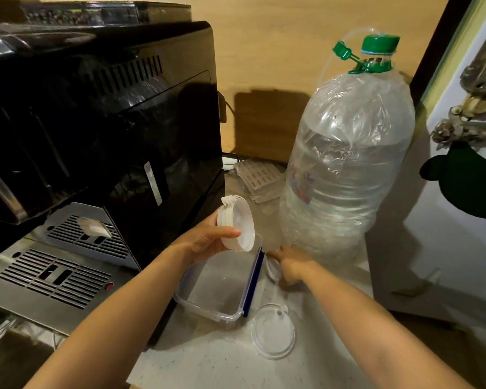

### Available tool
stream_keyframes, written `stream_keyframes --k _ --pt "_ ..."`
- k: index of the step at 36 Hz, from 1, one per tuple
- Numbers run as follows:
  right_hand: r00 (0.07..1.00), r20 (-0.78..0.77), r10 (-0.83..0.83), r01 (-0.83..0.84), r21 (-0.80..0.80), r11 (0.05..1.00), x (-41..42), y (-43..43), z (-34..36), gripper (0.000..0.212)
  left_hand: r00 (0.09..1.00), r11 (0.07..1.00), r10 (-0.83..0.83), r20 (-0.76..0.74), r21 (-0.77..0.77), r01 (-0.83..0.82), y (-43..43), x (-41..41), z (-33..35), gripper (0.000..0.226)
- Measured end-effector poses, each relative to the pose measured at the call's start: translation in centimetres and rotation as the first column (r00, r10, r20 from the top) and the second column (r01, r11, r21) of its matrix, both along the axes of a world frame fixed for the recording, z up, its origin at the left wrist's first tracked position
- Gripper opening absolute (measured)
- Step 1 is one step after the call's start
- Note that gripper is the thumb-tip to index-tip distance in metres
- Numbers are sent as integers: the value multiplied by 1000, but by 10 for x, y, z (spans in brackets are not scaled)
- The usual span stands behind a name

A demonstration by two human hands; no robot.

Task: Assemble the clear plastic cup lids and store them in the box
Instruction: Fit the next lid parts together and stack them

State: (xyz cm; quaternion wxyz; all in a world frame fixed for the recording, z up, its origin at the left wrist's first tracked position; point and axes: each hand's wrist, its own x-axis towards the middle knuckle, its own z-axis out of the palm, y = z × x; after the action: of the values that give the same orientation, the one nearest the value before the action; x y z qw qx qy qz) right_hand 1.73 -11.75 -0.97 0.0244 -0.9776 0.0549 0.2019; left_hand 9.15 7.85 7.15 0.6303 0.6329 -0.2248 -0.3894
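Observation:
My left hand [205,242] holds a nested stack of clear cup lids [237,223], tilted on edge above the far end of the clear plastic box [208,306]. The box sits open on the pale counter, with a blue-edged side along its right. My right hand [289,262] is down on the counter just right of the box, fingers closed around another clear lid [272,272] that stands partly hidden behind the hand. A single clear lid [272,331] with a small tab lies flat on the counter near the box's front right corner.
A large black coffee machine [96,122] with a steel drip grille [56,276] fills the left. A big water bottle with a green cap [345,164] stands right of the box. A white door or cabinet [446,220] closes off the right side.

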Motion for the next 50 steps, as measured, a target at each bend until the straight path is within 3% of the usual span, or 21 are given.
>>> stream_keyframes --k 6,11,16,22,26,30,35,37,41,45,50 --pt "996 69 -55 48 100 994 -4 -10 15 79 999 1000 -19 -37 -23 18 -6 -1 -3 96" --pt "981 152 -121 87 211 973 -8 -22 39 78 996 998 -48 -74 -40 45 -17 -2 -7 121" --pt "924 286 -255 119 419 900 -17 -34 71 79 990 996 -18 -138 -88 6 -33 -5 -9 96" --pt "761 442 -474 41 697 716 -32 -38 114 72 989 995 -21 -148 -103 6 -56 -8 -10 84" --pt "647 434 -626 -37 839 543 -37 -39 129 65 980 991 -62 -188 -131 38 -70 -11 -8 98" --pt "543 340 -768 -122 936 329 -40 -37 129 68 975 983 -115 -190 -166 84 -82 -11 -6 125" --pt "483 140 -865 -254 967 14 -38 -32 123 67 969 972 -148 -197 -208 106 -91 -14 -3 117" --pt "476 106 -873 -292 955 -44 -37 -31 117 68 965 968 -163 -204 -224 116 -94 -14 -3 114" --pt "499 87 -862 -280 958 -65 -36 -27 108 67 965 958 -193 -178 -248 146 -97 -15 0 118" --pt "548 73 -833 -249 965 -80 -35 -25 100 67 960 940 -209 -185 -310 145 -98 -14 3 101" --pt "622 108 -776 -162 987 8 -34 -21 95 75 960 935 -213 -183 -323 146 -98 -9 5 105"
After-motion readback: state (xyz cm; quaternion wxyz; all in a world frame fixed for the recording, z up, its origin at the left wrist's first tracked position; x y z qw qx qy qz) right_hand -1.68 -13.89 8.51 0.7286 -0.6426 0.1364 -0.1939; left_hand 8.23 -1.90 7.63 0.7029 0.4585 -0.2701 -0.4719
